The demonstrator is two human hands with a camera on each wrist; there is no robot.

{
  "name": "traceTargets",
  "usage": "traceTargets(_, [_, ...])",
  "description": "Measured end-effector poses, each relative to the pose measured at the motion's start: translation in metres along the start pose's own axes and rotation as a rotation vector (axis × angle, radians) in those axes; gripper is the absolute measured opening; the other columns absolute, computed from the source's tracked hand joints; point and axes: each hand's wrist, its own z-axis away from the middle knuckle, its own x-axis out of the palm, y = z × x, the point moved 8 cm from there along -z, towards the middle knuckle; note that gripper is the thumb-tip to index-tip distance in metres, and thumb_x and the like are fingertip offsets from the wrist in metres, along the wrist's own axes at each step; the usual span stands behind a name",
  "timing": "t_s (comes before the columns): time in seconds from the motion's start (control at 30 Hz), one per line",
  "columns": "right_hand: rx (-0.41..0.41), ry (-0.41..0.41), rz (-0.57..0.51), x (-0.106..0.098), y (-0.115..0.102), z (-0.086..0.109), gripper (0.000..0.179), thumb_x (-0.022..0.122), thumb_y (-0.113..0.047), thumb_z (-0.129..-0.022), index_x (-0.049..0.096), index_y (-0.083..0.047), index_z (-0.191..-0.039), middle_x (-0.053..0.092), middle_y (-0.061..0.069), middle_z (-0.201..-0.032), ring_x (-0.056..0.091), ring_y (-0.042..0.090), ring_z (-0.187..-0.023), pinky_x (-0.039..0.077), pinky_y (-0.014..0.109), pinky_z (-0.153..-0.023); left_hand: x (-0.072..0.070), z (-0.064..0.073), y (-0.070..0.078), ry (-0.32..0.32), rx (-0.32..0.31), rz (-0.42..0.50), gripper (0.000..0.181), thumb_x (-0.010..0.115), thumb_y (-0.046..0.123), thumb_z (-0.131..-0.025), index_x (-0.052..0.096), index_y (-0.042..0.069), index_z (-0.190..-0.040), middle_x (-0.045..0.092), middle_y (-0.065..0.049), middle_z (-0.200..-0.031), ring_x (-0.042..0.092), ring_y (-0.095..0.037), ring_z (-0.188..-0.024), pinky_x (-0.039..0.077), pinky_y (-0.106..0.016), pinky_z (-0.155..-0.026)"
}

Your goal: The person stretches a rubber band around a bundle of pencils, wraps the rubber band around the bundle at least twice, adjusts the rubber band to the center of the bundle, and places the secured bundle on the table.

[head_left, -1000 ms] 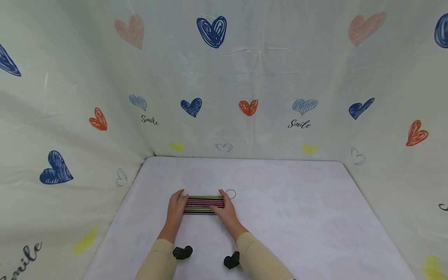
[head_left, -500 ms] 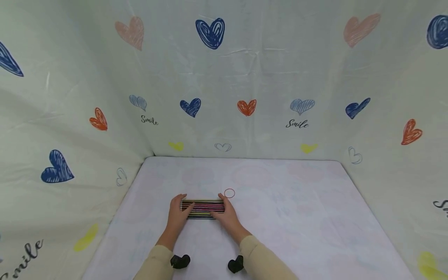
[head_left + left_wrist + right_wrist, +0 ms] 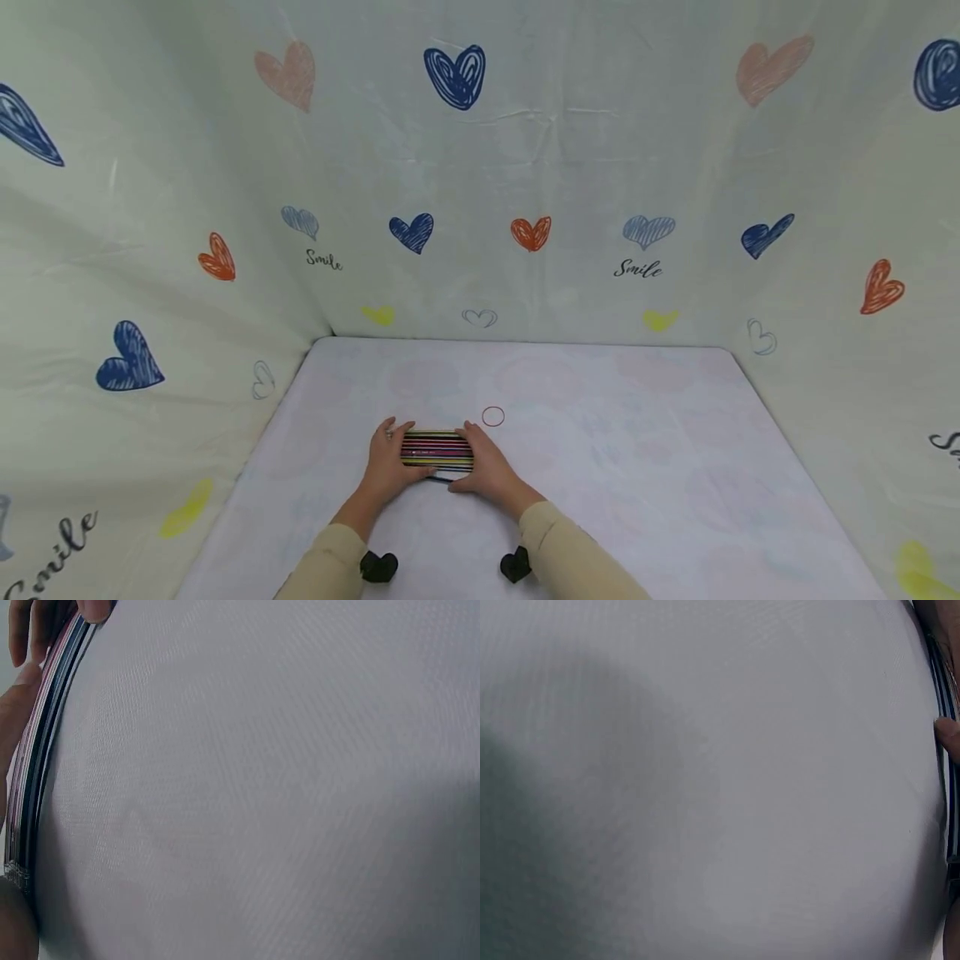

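A row of thin pencils [image 3: 437, 447] in many colours lies side by side, crosswise in front of the person. My left hand [image 3: 385, 462] grips the left end, thumb along the near edge and fingers at the far side. At the right end my right hand [image 3: 491, 468] holds the row the same way. One dark pencil [image 3: 439, 479] sits slightly apart at the near edge, between the thumbs. In the left wrist view the pencils [image 3: 45, 727] run down the left border; in the right wrist view a strip of pencils [image 3: 952, 802] shows at the right border.
A thin red ring [image 3: 492, 407], like a rubber band, lies on the white table [image 3: 637, 467] just beyond the right hand. A pale curtain [image 3: 570, 167] printed with hearts rises at the back and sides.
Both hands have come closer together over the pencils, and the thumbs have shifted to the near edge. The row has come slightly nearer the person, and one dark pencil now stands apart.
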Motion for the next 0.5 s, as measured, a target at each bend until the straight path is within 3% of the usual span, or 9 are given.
traceTargets(0.13, [0.003, 0.009, 0.044, -0.0004, 0.0000, -0.0006, 0.091, 0.090, -0.027, -0.069, 0.042, -0.007, -0.143, 0.035, 0.013, -0.153, 0.030, 0.030, -0.141, 0.027, 0.045, -0.111, 0.0038, 0.0002, 0.0020, -0.079, 0.004, -0.046, 0.102, 0.094, 0.036, -0.061, 0.041, 0.007, -0.143, 0.015, -0.030, -0.150, 0.017, -0.050, -0.136, 0.028, -0.061, -0.105])
traceTargets(0.27, [0.002, 0.056, 0.101, -0.0041, -0.0021, -0.0024, 0.089, 0.091, -0.027, -0.068, 0.045, -0.007, -0.142, 0.047, 0.012, -0.143, 0.042, 0.029, -0.132, 0.033, 0.044, -0.108, 0.0025, 0.0007, 0.0025, -0.118, 0.008, -0.031, 0.104, 0.094, 0.030, -0.061, 0.039, 0.006, -0.145, 0.013, -0.031, -0.151, 0.016, -0.051, -0.137, 0.027, -0.062, -0.105])
traceTargets(0.5, [0.002, 0.119, 0.295, -0.0050, -0.0080, 0.0000, 0.079, 0.088, -0.039, -0.070, 0.055, -0.011, -0.136, 0.057, 0.005, -0.124, 0.050, 0.023, -0.115, 0.039, 0.043, -0.099, 0.0002, 0.0057, 0.0002, -0.137, 0.010, -0.069, 0.092, 0.091, 0.026, -0.068, 0.042, 0.001, -0.142, 0.031, -0.027, -0.144, 0.030, -0.045, -0.133, 0.032, -0.055, -0.105])
